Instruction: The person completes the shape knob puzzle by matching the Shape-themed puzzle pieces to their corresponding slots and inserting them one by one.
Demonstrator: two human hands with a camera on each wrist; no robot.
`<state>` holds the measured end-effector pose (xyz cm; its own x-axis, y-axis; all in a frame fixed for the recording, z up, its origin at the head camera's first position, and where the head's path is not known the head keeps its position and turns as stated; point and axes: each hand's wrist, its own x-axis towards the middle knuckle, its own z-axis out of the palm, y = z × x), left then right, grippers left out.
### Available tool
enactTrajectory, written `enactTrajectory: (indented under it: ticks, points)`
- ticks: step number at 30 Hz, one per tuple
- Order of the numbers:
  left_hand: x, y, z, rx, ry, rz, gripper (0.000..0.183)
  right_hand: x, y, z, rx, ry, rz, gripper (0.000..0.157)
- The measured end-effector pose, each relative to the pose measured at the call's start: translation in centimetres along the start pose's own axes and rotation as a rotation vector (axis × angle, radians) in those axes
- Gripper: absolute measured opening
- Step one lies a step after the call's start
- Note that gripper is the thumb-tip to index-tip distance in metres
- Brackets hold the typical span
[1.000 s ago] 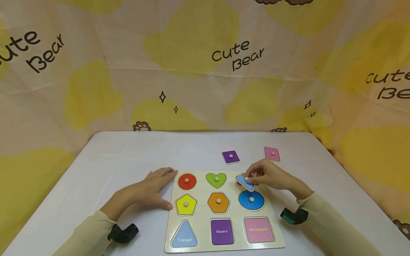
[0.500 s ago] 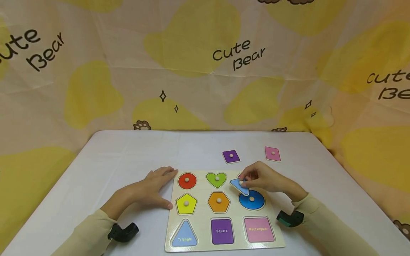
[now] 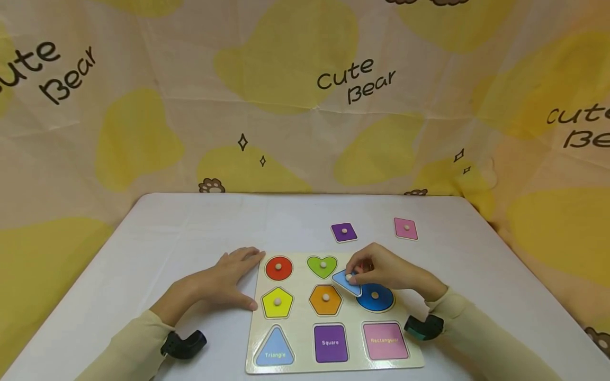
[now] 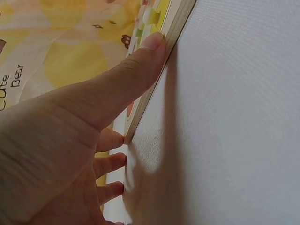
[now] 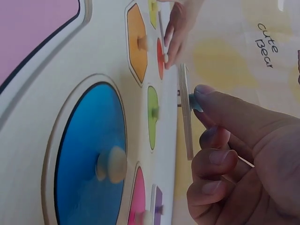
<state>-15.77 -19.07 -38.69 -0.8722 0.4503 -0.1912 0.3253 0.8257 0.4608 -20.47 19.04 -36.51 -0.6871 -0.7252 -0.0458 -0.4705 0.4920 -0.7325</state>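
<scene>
Above puzzle board [image 3: 303, 338], beside blue oval [image 3: 383, 302], my right hand [image 3: 388, 267] pinches blue triangle [image 3: 346, 284] by small knob [image 3: 349, 277], probably because knob gives easy hold. My left hand [image 3: 219, 283], loosely spread, touches board's left edge [image 3: 252, 330], perhaps for keeping it steady on white tabletop [image 3: 190, 227].

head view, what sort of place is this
Probably a small indoor play or filming spot: a white table, a creased Cute Bear backdrop hanging behind it, and a knobbed shape puzzle board on the tabletop.
</scene>
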Motion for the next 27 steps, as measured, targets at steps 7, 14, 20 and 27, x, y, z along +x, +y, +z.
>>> enactTrajectory:
  ticks: [7, 14, 20, 27]
  points:
    - [0.2, -0.1, 0.1, 0.006, 0.007, -0.006, 0.109, 0.5, -0.9, 0.6, 0.025, -0.023, -0.021, 0.006]
    - [0.1, 0.1, 0.0, 0.009, 0.000, -0.005, 0.109, 0.9, -1.4, 1.4, 0.025, -0.035, -0.032, 0.006]
    - [0.0, 0.0, 0.0, 0.006, -0.002, 0.009, 0.109, 1.3, -2.1, 2.1, 0.034, -0.051, -0.049, 0.008]
    - [0.1, -0.1, -0.1, 0.007, -0.001, 0.006, 0.110, 2.1, -2.6, 3.0, 0.025, -0.073, -0.065, 0.008]
